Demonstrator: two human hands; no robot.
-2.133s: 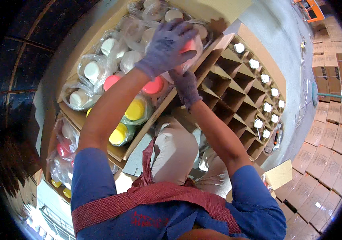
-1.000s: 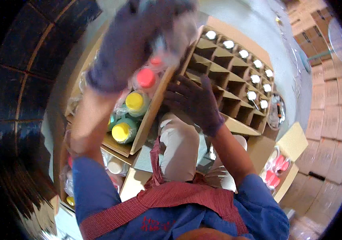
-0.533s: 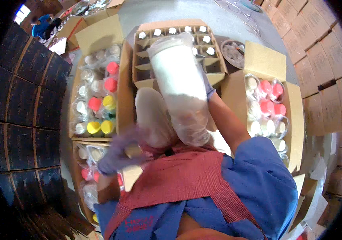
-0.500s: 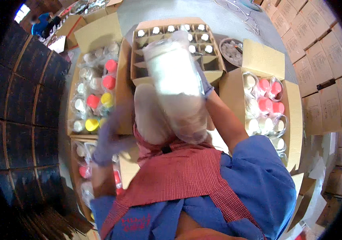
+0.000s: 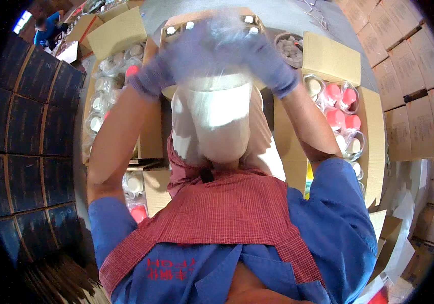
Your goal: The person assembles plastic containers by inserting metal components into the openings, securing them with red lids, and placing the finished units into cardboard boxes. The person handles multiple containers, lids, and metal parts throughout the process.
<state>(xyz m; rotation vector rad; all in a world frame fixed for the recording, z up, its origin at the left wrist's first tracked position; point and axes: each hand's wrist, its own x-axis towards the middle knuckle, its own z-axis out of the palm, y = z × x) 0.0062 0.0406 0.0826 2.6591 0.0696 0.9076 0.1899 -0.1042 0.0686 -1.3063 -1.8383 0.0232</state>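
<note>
A large whitish cylinder, its lower end rounded (image 5: 222,116), rests upright between my thighs. Clear plastic (image 5: 229,30) shows as a bright smear around its far end. My left hand (image 5: 181,61), in a purple-grey glove, is at the left of that far end. From the other side my right hand (image 5: 267,61), gloved alike, reaches to the same end and the plastic. Motion blurs both sets of fingers, so their grip cannot be made out. Just beyond them is a divided carton (image 5: 212,15) with white-capped bottles (image 5: 190,25), partly hidden by my hands.
Open cartons with plastic-wrapped, capped containers flank me, one flap (image 5: 115,30) at left and another (image 5: 331,61) at right. A round tub (image 5: 289,48) holds translucent pieces. Dark boxes (image 5: 24,126) are stacked left, brown cartons (image 5: 414,81) right. A person (image 5: 49,28) is far left.
My left hand has come up from the left cartons to the cylinder's far end. The cylinder has straightened from a tilt, and my right hand has moved from its side to that end.
</note>
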